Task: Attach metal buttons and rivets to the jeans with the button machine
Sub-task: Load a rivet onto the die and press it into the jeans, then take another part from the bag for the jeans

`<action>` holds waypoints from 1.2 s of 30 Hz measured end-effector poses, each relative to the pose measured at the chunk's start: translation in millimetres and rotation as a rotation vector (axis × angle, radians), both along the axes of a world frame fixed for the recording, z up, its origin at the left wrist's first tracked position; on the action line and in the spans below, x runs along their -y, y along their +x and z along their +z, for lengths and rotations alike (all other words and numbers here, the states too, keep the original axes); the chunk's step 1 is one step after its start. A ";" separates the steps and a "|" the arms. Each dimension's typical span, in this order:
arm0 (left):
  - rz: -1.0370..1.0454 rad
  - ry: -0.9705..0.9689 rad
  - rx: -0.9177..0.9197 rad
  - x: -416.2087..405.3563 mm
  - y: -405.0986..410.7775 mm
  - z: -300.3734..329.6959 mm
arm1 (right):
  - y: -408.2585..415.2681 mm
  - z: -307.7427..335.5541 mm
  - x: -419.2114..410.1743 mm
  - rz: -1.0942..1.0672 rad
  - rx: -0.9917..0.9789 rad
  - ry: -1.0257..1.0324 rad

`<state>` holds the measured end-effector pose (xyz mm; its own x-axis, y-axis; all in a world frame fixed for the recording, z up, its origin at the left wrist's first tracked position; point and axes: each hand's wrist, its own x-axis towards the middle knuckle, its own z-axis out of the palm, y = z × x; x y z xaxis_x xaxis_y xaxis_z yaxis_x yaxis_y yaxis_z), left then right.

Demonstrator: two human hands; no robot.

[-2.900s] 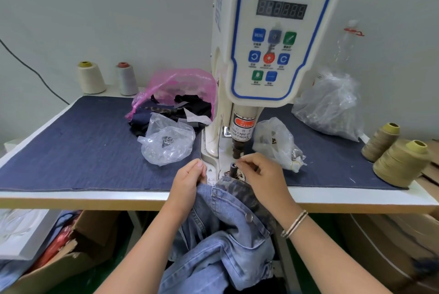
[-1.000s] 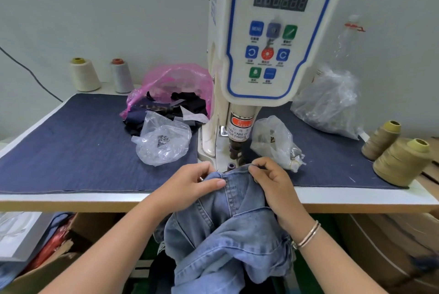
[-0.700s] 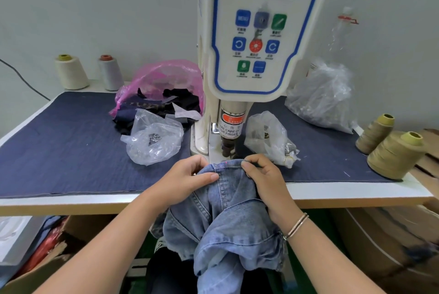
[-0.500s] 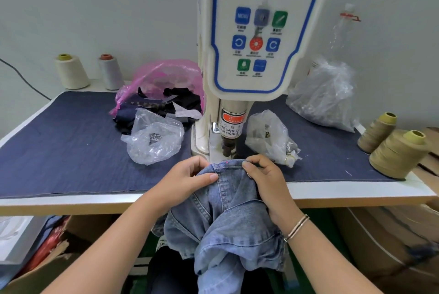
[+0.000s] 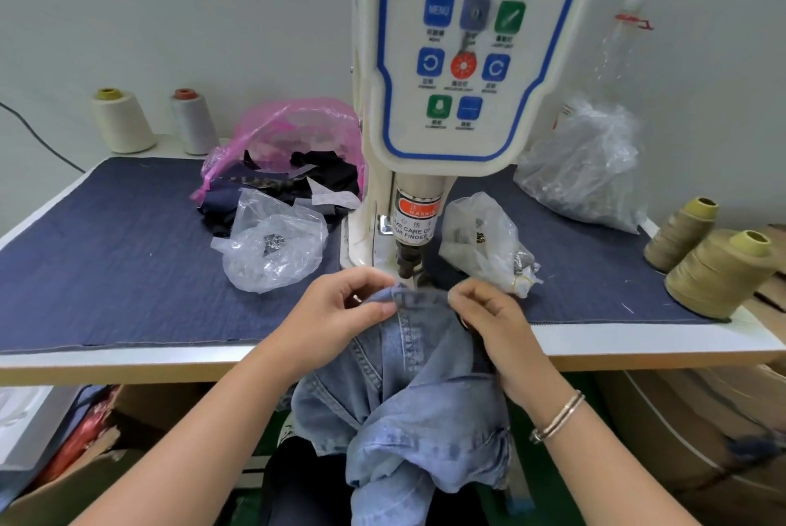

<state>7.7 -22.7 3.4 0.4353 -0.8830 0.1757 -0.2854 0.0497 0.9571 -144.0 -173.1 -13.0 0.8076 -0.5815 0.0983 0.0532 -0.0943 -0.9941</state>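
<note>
- A light-blue pair of jeans (image 5: 408, 393) is held up at the table edge (image 5: 127, 359); most of the cloth hangs down between the forearms.
- Left hand (image 5: 336, 317): a fold of the jeans is pinched between thumb and curled fingers, at the left end of a short stretched strip of denim.
- Right hand (image 5: 493, 321): the other end of that strip is pinched by the fingertips; a bangle (image 5: 557, 419) is worn on the wrist.
- The strip is blurred, so detail cannot be made out.
- The machine (image 5: 459, 57) stands directly beyond the hands, its punch (image 5: 408, 262) just above and behind the strip.
- A clear bag (image 5: 272, 240) with metal pieces lies beyond the left hand; a second bag (image 5: 485, 240) lies beyond the right.
- Thread cones (image 5: 719, 270) stand far right of the right hand.
</note>
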 end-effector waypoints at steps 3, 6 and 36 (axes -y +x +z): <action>-0.016 -0.078 0.126 -8.6 -12.4 4.1 | -10.1 15.2 -3.4 0.199 -0.115 -0.074; -0.050 -0.180 0.246 -15.0 -24.2 4.3 | -11.7 26.7 -7.7 0.188 -0.334 -0.287; -0.156 0.148 -0.135 -23.2 -11.2 47.1 | -9.0 61.5 -28.7 0.599 -0.579 -0.234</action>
<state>-3.5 0.5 50.4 0.3028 -0.9530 -0.0107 -0.1546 -0.0602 0.9861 -153.0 -144.4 48.5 0.9315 -0.0583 -0.3590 -0.3495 -0.4174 -0.8389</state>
